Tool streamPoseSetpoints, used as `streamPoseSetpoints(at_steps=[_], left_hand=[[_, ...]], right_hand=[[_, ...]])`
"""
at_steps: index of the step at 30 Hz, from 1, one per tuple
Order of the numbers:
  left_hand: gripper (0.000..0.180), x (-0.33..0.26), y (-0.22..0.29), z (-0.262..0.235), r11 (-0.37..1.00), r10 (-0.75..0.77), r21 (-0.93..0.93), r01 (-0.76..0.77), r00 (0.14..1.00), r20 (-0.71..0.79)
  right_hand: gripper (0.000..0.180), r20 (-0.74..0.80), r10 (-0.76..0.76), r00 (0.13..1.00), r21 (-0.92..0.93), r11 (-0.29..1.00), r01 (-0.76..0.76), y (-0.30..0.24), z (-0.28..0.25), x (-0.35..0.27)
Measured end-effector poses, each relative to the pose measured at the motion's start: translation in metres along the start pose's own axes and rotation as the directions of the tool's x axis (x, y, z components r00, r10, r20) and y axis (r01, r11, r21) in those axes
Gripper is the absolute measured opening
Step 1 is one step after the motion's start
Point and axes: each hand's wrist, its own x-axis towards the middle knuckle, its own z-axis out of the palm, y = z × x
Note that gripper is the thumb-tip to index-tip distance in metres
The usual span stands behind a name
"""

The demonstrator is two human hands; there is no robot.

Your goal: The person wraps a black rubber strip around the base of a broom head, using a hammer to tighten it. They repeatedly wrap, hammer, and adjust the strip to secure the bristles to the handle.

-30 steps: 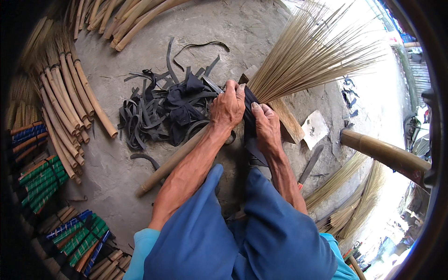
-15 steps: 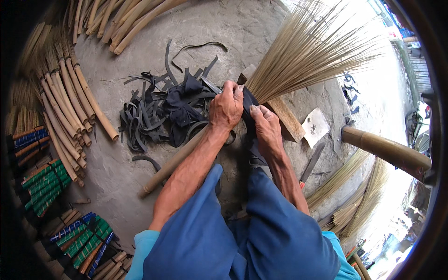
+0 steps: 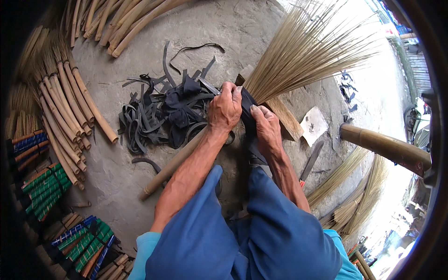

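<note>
A broom of stiff straw bristles (image 3: pixel 298 56) lies slantwise before me, fanning out to the upper right. Its bamboo handle (image 3: pixel 171 165) runs to the lower left under my left forearm. At the neck is a wide black strip (image 3: pixel 248 119), its lower part hanging toward my knees. My left hand (image 3: pixel 225 108) is closed at the neck, gripping the strip's edge with the thumb on top; its fingertips are hidden. My right hand (image 3: pixel 266 128) is closed too, pinching the strip from the right side. A wooden block (image 3: pixel 285 120) sits beneath the bristles' base.
Left of my hands lies a tangled heap of black strips (image 3: pixel 149 114). A knife (image 3: pixel 312 161) and a pale paper sheet (image 3: pixel 314 125) rest at right, near a thick bamboo post (image 3: pixel 382 145). Bundled bamboo handles (image 3: pixel 65 112) and straw bundles (image 3: pixel 359 200) lie around.
Both hands keep their hold at the broom's neck, nearly still. The view shifts slightly, and the strip between the hands looks a little more spread out.
</note>
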Motion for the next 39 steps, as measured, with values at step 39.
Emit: streamPoseSetpoints(at_steps=[39], left_hand=[[0.061,-0.019,0.006,0.009,0.998,0.046,-0.035,-0.044,0.998,0.052]], right_hand=[[0.021,-0.584,-0.309,0.750,-0.600,0.787,-0.143,0.035,-0.220,-0.042]])
